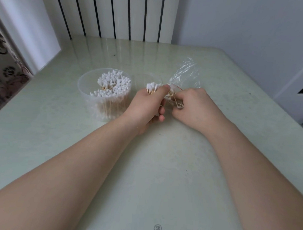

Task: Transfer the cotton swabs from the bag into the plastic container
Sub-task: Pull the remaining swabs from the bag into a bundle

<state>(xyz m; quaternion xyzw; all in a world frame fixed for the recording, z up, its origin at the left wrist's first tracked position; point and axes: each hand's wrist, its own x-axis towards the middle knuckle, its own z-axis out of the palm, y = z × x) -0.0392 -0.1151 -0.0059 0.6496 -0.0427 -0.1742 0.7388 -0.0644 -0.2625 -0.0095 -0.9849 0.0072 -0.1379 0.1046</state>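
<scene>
Pale green and glossy, the table (pixel 162 167) fills most of our view, with a white ribbed radiator (pixel 116 15) against the far wall and a flowered curtain (pixel 4 72) at the far left edge.

Our left hand (pixel 147 106) is closed in a fist around a bundle of swabs (pixel 152 87). The fingers wrap the wooden sticks, and the white tips stick out of the top of the fist, pointing away from us. Our right hand (pixel 195 106) sits just beside it on the right, knuckles up, fingers curled down onto the near end of the bag (pixel 186 74). It grips the clear film there, where a few loose swabs (pixel 175 100) lie crossed inside. We cannot tell whether the fingers catch the sticks too or only the plastic. The rest of the bag rises crumpled and slack toward the far right.

Left of both hands stands the plastic container (pixel 89 95), round and clear, upright on the table. It is partly packed with standing cotton swabs (pixel 112 84), white heads up, crowded toward its right side. Our left wrist lies just beside its near right wall.

Behind the left fist we see a faint clear round rim (pixel 148 76), too hazy for us to name.
</scene>
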